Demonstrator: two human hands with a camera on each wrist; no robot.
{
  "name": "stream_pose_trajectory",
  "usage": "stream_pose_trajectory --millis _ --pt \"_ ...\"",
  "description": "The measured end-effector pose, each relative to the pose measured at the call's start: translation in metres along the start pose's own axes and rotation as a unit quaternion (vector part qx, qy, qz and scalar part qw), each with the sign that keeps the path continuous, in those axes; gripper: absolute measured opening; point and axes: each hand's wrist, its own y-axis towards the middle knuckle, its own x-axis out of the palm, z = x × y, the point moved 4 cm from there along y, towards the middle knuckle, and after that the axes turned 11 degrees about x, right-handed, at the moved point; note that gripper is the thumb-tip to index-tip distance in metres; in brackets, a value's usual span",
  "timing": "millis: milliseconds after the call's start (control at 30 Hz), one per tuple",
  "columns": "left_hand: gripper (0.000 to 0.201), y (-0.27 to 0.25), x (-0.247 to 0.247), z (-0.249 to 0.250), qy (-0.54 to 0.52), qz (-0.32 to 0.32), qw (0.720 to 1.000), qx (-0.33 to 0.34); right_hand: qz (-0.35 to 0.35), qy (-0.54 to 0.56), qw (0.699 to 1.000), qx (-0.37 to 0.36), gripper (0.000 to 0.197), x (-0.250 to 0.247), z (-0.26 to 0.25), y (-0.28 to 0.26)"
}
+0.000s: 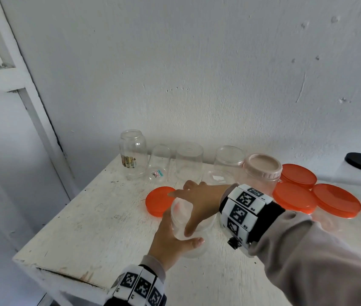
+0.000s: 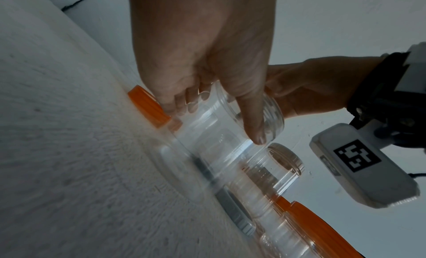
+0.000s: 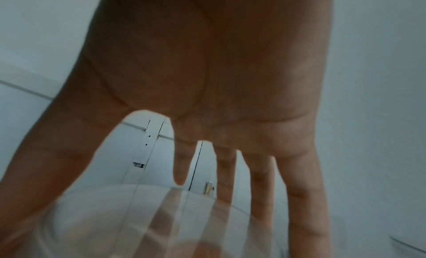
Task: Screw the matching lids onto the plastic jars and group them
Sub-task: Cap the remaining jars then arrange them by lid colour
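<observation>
The white surface (image 1: 91,219) stands in a corner and carries everything. At its back edge there is a row of clear jars (image 1: 189,161) without lids, some of them upside down, and one jar with a pink lid (image 1: 262,166). To the right stand three jars with orange lids (image 1: 336,200), close together; this looks like the finished group.

In the middle stands one clear jar (image 1: 184,219), upright and open at the top. The left hand (image 1: 170,241) has its grip around the side of this jar, thumb in front and fingers behind. The right hand (image 1: 199,202) comes from above with spread, nearly straight fingers over the mouth of the jar; it holds nothing, so its grip is released. A loose orange lid (image 1: 158,200) lies flat on the surface, just behind the jar and near the right fingertips.

The jar is empty and light, with smooth walls. I judge that the reaching right hand may hit the rim and tip the jar if the left hand holds too softly. The lid may also go on tilted, and then the thread catches wrongly.
</observation>
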Motion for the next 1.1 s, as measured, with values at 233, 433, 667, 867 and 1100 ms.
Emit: stream_pose_trajectory --millis 233,433,667,867,1100 --pt "0.088 -0.001 0.001 0.001 0.015 0.001 1.0 -0.001 0.017 0.016 1.0 0.021 0.092 0.002 0.005 0.001" --pt "0.088 -0.001 0.0 -0.002 0.021 0.004 1.0 -0.004 0.013 0.008 0.999 0.048 0.107 0.004 0.011 0.0" --pt "0.093 0.0 0.0 0.0 0.006 0.006 1.0 -0.006 0.005 0.007 1.0 -0.014 0.1 0.006 0.005 0.0" --pt "0.095 -0.002 0.0 0.004 0.04 0.005 0.999 -0.016 0.056 0.023 0.997 0.052 0.093 0.011 0.007 -0.001" --pt "0.096 -0.001 0.001 0.005 0.044 0.002 0.999 -0.017 0.01 0.003 1.0 0.01 0.104 0.007 0.008 -0.001"
